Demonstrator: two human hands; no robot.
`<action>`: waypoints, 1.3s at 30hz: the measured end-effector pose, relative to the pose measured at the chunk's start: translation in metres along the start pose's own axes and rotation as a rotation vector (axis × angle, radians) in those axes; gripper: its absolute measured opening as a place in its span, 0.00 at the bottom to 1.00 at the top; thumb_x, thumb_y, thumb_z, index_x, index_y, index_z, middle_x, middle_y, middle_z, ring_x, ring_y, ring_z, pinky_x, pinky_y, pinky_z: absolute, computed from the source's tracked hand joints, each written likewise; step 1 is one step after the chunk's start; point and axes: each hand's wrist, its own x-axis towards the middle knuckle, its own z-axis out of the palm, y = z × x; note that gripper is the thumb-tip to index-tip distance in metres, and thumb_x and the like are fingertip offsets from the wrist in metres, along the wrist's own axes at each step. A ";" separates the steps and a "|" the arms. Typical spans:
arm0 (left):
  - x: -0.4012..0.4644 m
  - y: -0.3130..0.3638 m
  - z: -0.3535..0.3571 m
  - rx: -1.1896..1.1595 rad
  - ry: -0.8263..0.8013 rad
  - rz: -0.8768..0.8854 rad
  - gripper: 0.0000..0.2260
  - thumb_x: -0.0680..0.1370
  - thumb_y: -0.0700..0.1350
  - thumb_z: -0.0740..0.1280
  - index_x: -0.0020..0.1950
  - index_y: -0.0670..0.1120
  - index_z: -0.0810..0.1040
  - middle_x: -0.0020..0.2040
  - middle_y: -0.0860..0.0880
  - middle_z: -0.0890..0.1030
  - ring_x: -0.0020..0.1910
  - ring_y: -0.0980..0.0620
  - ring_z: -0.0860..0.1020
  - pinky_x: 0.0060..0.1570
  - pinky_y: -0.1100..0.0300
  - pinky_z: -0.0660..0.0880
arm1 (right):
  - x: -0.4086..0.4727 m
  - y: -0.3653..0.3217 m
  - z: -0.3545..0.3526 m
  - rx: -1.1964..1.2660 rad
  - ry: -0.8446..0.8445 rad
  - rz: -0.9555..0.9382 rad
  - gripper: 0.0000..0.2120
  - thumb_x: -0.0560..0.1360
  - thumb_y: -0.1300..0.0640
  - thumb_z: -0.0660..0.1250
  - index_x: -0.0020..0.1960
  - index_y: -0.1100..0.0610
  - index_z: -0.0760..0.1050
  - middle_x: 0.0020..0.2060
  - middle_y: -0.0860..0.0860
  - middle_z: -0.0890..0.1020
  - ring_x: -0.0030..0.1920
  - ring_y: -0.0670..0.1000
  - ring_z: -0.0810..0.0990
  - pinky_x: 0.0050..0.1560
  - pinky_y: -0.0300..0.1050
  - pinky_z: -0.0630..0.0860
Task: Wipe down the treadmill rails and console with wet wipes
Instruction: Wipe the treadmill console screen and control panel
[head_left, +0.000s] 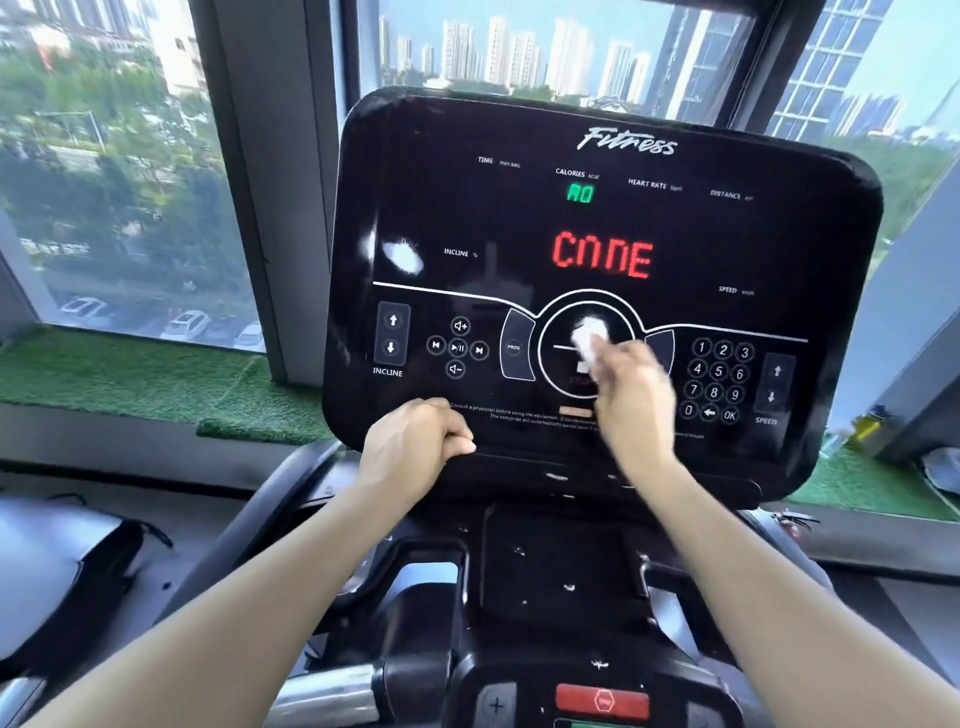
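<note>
The black treadmill console fills the middle of the view, its display lit with red and green characters. My right hand pinches a crumpled white wet wipe and presses it on the round control at the console's centre. My left hand grips the console's lower left edge with curled fingers. A metal rail shows at the bottom left, below my left forearm. A whitish smear or glare spot sits on the console's left side.
A red stop button lies on the lower panel near the bottom edge. Green artificial turf covers the window ledge behind the console. A dark bag rests at the left. Large windows look out on buildings.
</note>
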 end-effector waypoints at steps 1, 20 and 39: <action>0.000 0.000 0.000 0.003 -0.005 -0.002 0.06 0.75 0.51 0.70 0.48 0.52 0.83 0.41 0.58 0.75 0.49 0.55 0.76 0.45 0.60 0.70 | 0.006 0.004 -0.002 0.017 0.061 0.108 0.20 0.72 0.72 0.63 0.61 0.58 0.78 0.43 0.59 0.78 0.40 0.63 0.77 0.40 0.53 0.77; -0.014 -0.026 -0.021 -0.024 0.078 -0.030 0.06 0.73 0.47 0.72 0.49 0.50 0.84 0.46 0.55 0.81 0.50 0.54 0.78 0.45 0.60 0.70 | 0.023 -0.044 0.021 0.087 0.106 0.037 0.21 0.70 0.74 0.63 0.57 0.58 0.80 0.39 0.60 0.78 0.40 0.63 0.77 0.39 0.54 0.76; -0.012 -0.028 -0.020 -0.051 0.051 -0.052 0.06 0.73 0.50 0.72 0.49 0.51 0.84 0.45 0.55 0.80 0.50 0.56 0.76 0.45 0.61 0.68 | -0.027 -0.054 0.045 0.075 -0.107 -0.329 0.23 0.66 0.73 0.67 0.58 0.55 0.80 0.38 0.54 0.76 0.35 0.58 0.75 0.32 0.46 0.75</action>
